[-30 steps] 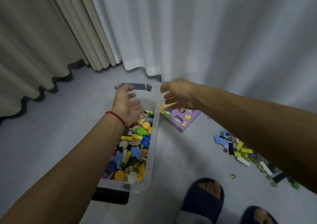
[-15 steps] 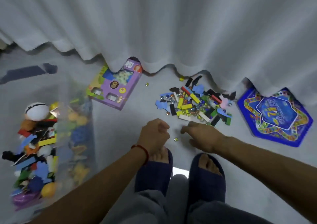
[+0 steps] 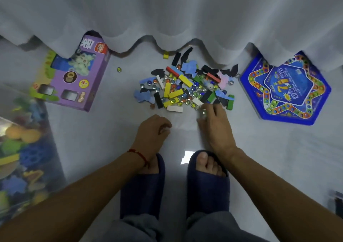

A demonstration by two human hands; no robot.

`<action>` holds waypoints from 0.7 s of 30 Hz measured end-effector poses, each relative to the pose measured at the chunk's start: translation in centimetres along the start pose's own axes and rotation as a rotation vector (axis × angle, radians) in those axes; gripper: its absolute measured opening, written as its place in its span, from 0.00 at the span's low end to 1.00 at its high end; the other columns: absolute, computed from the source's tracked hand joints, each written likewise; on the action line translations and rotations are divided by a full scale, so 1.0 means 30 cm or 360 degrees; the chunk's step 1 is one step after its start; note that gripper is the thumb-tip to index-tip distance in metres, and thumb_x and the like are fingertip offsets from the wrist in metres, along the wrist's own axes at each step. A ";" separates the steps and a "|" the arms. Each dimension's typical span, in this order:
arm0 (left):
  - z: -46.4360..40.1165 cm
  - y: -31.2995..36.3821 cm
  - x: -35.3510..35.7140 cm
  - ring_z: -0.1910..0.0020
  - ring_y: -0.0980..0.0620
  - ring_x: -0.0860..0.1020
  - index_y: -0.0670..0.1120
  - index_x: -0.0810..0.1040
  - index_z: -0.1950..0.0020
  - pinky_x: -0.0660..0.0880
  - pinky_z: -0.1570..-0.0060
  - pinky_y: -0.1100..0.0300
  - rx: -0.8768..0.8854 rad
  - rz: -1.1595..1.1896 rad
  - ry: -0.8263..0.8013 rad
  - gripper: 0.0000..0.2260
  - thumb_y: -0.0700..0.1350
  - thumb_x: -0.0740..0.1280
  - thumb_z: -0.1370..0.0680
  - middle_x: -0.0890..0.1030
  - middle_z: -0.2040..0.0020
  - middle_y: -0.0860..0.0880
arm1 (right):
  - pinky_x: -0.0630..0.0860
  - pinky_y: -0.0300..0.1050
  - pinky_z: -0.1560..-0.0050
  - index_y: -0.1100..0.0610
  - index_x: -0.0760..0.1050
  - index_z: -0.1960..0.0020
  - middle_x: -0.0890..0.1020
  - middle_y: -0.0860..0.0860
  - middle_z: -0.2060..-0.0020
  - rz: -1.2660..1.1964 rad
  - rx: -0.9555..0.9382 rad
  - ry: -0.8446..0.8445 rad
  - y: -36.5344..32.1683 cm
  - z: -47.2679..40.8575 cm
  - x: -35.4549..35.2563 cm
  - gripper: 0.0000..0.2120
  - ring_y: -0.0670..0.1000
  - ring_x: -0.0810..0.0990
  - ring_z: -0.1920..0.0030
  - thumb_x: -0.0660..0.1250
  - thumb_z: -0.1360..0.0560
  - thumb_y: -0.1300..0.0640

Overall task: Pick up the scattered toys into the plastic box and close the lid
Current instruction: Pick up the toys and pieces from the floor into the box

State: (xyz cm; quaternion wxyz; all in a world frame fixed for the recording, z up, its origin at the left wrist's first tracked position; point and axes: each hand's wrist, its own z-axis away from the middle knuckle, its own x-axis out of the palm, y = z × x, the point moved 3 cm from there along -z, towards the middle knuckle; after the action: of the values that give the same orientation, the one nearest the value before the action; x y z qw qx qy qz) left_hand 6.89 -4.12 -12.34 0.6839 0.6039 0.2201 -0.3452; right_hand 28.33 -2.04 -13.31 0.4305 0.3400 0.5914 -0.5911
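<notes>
Your two bare hands reach down toward a pile of toys (image 3: 185, 85) scattered on the pale floor (image 3: 115, 134), just in front of your dark blue slippers (image 3: 207, 184). Your right hand (image 3: 213, 124) rests at the near right edge of the pile, fingertips (image 3: 207, 108) down among the glass marbles (image 3: 187, 93) and touching them; whether anything is pinched between those fingers cannot be told from this angle. Your left hand (image 3: 152, 128), with a red string bracelet (image 3: 139, 154) at the wrist, hovers a little short of the pile with its fingers curled inward, and nothing can be seen in its grip.

The pile is a mix of yellow, white, black, red and green blocks, blue and black foam pieces and many small marbles, lying close under the hem of a white curtain (image 3: 185, 15). One marble (image 3: 119, 69) lies apart to the left of it, and a small yellow piece (image 3: 165, 54) sits near the curtain's edge.

The clear plastic box (image 3: 26, 149) stands at the far left, well apart from the pile, already holding many coloured toys. A purple cardboard toy box (image 3: 78, 78) lies between it and the pile. A blue star-patterned game board (image 3: 285, 89) lies flat to the right of the pile, partly under the curtain.
</notes>
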 end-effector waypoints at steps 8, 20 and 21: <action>-0.074 -0.109 -0.128 0.60 0.55 0.74 0.44 0.79 0.47 0.71 0.56 0.69 -0.0120 0.0008 0.0487 0.10 0.39 0.72 0.27 0.77 0.51 0.47 | 0.77 0.47 0.49 0.59 0.77 0.46 0.76 0.53 0.48 -0.0184 -0.0018 0.0043 0.002 -0.019 0.001 0.05 0.50 0.74 0.51 0.65 0.20 0.62; -0.144 -0.127 -0.057 0.58 0.49 0.76 0.42 0.80 0.52 0.71 0.57 0.62 0.0076 -0.0265 0.0321 0.04 0.39 0.71 0.26 0.78 0.57 0.46 | 0.62 0.45 0.71 0.58 0.71 0.64 0.73 0.53 0.71 -0.2128 0.1082 -0.0418 -0.110 -0.041 -0.047 0.16 0.51 0.67 0.72 0.60 0.20 0.54; -0.131 -0.117 -0.065 0.58 0.52 0.76 0.43 0.81 0.51 0.73 0.56 0.65 -0.0001 -0.0165 0.0365 0.04 0.40 0.71 0.25 0.79 0.56 0.48 | 0.65 0.45 0.69 0.57 0.73 0.63 0.75 0.51 0.70 -0.1584 0.0817 -0.0416 -0.122 -0.064 -0.034 0.16 0.50 0.70 0.71 0.62 0.19 0.50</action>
State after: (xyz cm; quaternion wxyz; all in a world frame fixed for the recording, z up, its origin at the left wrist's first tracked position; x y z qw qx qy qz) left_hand 3.46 0.03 -13.98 0.6357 0.6269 0.3280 -0.3086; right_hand 25.22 -0.29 -11.02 0.0736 0.0385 0.4597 -0.8842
